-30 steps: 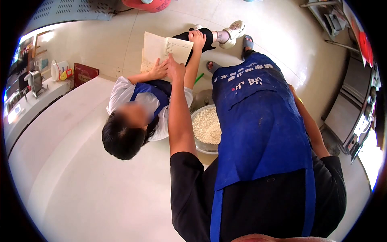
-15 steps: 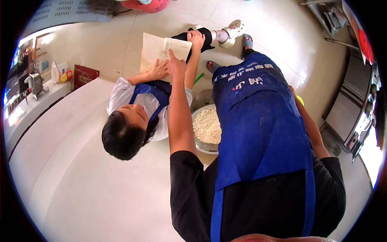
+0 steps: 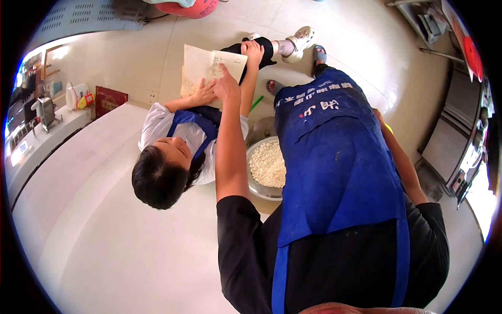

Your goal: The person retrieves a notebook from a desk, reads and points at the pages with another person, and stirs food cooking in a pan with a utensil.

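Note:
My left hand (image 3: pixel 228 85) reaches over an open notebook (image 3: pixel 197 60) with handwriting on its right page. Its index finger is stretched out to the written lines, and I see nothing held in the hand. A seated person's hand (image 3: pixel 205 93) lies at the notebook's lower edge, close beside mine; that person's other hand (image 3: pixel 253 51) rests on their knee. My right hand (image 3: pixel 377 113) is mostly hidden behind my blue apron (image 3: pixel 340 157), so its fingers do not show. A bit of something yellow (image 3: pixel 388 128) peeks out near it.
Beside my apron, a metal basin (image 3: pixel 265 191) holds pale, grain-like pieces (image 3: pixel 267 165). A green stick (image 3: pixel 257 102) is near it. To the left runs a white counter (image 3: pixel 68 152) with a dark red box (image 3: pixel 110 100). Metal equipment (image 3: pixel 452 138) stands at right, and a red tub (image 3: pixel 191 8) beyond.
My left index finger has shifted slightly right across the notebook page. The view has moved a little; otherwise the scene looks the same.

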Available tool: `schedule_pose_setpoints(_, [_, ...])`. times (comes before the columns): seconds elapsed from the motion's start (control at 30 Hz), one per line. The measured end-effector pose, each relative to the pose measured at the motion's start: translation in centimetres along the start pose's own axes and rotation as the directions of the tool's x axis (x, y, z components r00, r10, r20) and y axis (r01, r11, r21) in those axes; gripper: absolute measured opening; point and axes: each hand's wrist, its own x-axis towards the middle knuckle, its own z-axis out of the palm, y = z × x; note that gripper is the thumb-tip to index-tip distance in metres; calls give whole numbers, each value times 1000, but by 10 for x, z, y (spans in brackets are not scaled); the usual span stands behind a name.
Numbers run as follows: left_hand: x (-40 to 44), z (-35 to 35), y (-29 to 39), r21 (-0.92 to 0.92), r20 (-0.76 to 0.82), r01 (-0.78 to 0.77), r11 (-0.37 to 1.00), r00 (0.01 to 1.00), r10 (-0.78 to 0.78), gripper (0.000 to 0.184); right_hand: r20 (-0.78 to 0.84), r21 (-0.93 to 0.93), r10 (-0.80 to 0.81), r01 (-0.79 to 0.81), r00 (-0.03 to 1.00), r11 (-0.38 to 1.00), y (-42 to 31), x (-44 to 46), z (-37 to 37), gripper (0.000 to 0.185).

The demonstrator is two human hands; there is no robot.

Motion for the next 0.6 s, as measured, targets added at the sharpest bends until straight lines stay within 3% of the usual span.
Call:
schedule_pose_setpoints(0.13, [0, -1, 0, 6, 5, 5, 1000, 1000, -5, 65, -2, 54, 32, -32, 999, 998, -8, 1, 0, 36])
schedule_pose_setpoints(0.2, [1, 0, 0, -10, 9, 10, 1000, 1000, -10, 67, 38, -246, 41, -30, 998, 969, -42, -12, -9, 36])
schedule_pose_setpoints(0.23, [1, 3, 0, -10, 9, 10, 1000, 1000, -10, 67, 38, -246, 41, -31, 998, 969, -46, -14, -9, 36])
schedule_pose_setpoints(0.33, [2, 3, 0, -32, 11, 9, 999, 1000, -9, 68, 28, -203, 57, -50, 998, 978, -35, -10, -5, 36])
schedule_pose_setpoints(0.4, [1, -5, 2, -68, 128, 38, 997, 991, -29, 83, -27, -15, 106, -107, 994, 994, -11, 0, 3, 37])
schedule_pose_setpoints(0.5, [4, 10, -1, 0, 36, 4, 1000, 999, -4, 90, -2, 29, 80, -80, 997, 996, -3, 7, 2, 39])
schedule_pose_setpoints(0.6, [7, 20, -5, -14, 62, -12, 1000, 998, 12, 95, -30, -1, 91, -91, 995, 996, -1, 7, 4, 39])
